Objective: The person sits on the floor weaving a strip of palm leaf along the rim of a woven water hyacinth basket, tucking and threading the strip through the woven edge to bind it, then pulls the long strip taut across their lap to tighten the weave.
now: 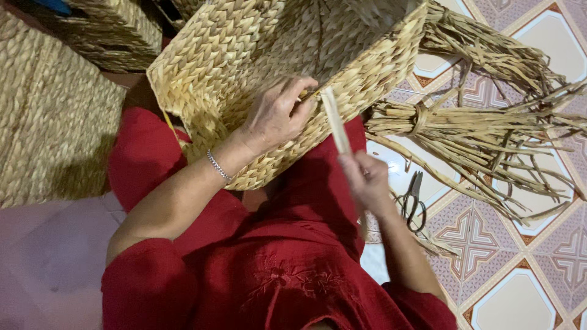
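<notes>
Pinching a pale straw strip (335, 125) with my right hand (367, 180), my left hand (278, 113) presses fingers together on the woven basket (244, 55).

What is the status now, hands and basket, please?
Left hand pressing on woven basket wall. Right hand pulling pale straw strand, blurred. Scissors on floor, clear of hands.

one view only, from a camera worn on the person's head. it looks steeply down over the chest and lap, close in, so the woven basket (269, 67) and both forearms fill the middle. the patterned tile floor (520, 263) runs along the right edge; no second view overlaps it.
</notes>
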